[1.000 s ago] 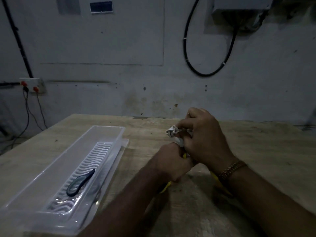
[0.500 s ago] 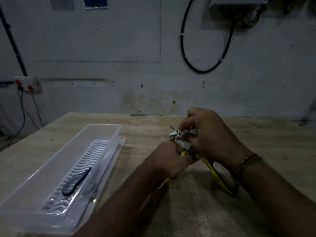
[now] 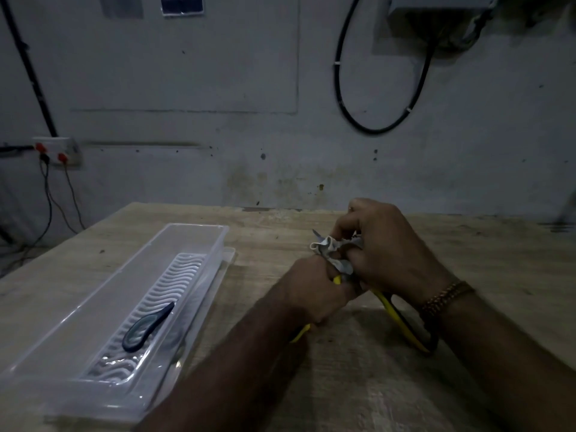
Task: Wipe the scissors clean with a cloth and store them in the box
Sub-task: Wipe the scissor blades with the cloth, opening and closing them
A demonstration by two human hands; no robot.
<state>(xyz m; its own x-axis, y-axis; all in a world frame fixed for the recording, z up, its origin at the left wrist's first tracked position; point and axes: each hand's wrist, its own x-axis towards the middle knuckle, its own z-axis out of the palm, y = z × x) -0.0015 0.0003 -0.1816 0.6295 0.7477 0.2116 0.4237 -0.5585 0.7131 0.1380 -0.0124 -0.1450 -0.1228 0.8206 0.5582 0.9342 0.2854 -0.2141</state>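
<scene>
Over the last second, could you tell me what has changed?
The cloth in the right hand slid back along the scissors, baring the blade tip. The left hand still grips a yellow handle. The box is unmoved.

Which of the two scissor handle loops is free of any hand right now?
The right-hand yellow handle loop, hanging below the right hand. The other loop is gripped in the left hand.
</scene>
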